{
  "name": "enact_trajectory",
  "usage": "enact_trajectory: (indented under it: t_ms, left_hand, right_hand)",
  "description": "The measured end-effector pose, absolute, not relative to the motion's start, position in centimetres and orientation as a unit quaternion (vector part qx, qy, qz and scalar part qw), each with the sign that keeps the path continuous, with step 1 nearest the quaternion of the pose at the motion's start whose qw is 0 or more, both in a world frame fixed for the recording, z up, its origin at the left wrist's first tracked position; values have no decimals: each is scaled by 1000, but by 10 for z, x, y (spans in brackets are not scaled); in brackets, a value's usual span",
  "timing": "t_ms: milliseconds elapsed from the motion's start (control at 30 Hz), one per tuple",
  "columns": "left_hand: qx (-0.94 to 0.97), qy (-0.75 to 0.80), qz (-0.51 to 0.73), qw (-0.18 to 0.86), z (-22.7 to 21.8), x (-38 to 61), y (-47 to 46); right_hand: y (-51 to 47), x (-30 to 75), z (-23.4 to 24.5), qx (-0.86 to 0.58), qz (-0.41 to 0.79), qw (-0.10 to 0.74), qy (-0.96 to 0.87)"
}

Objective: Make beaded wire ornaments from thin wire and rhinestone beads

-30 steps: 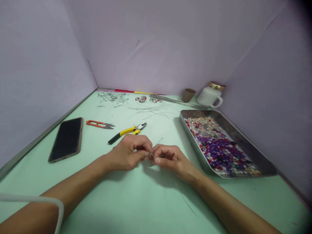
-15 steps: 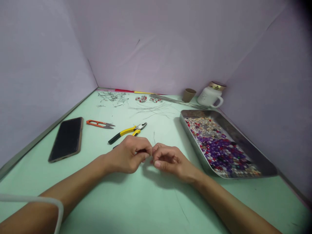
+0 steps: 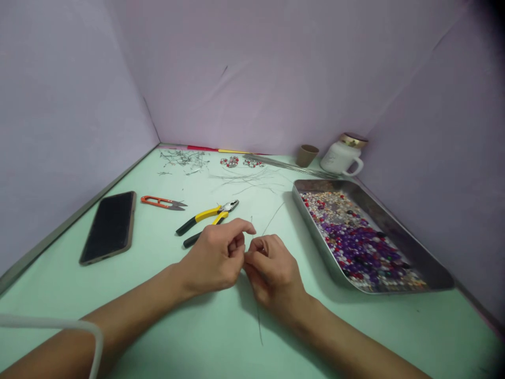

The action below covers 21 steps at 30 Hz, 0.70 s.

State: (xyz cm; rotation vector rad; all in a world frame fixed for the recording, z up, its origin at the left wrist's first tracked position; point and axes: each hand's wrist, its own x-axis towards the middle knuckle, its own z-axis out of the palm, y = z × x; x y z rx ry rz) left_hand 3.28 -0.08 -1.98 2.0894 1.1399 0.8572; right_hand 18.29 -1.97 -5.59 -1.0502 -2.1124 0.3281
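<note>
A thin wire [image 3: 273,216] runs through the fingertips of both hands, with one end rising behind them and another hanging toward the table below. My left hand [image 3: 218,257] is closed, thumb against curled fingers, with the index finger reaching out over the wire. My right hand [image 3: 278,273] pinches the wire between thumb and fingers, its tips touching or nearly touching the left ones. The exact pinch point is hidden by the fingers. Just behind my left hand lie pliers [image 3: 209,212] with yellow and black handles, jaws pointing away.
A metal tray [image 3: 315,243] of mixed beads [image 3: 361,247] stands at right. Orange thread snips [image 3: 161,202] and a phone [image 3: 109,227] lie at left. Farther back are loose wires [image 3: 248,180], beaded pieces [image 3: 229,161], wire scraps [image 3: 183,158], a brown cup [image 3: 306,155] and a white mug [image 3: 340,158].
My left index finger has stretched out, and my right hand has turned with its fingertips pointing more upward. The wire's ends have swung; one now slants up and right behind the hands.
</note>
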Motion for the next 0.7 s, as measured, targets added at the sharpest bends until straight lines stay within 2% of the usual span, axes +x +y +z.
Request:
enact_trajectory:
  t_ms: [133,233,433,600,700]
  left_hand:
    - [746,450,325,368,-16,34,1]
    - [682,491,310,445,-12,34,8]
    - [627,551,287,471,-15,37,12]
    - [609,550,290,493,-17,35,14]
    - [574,541,315,527,-18,33,17]
  right_hand:
    - [-21,180,-55,-448,91,365,-811]
    - [-18,181,-56,-472,103,397,-780]
    - [-17,183,-59,-445,144,413,-781]
    - [-19,183,-58,-419,252,429,-760]
    - [-15,184,-50,-488,378,424,-663]
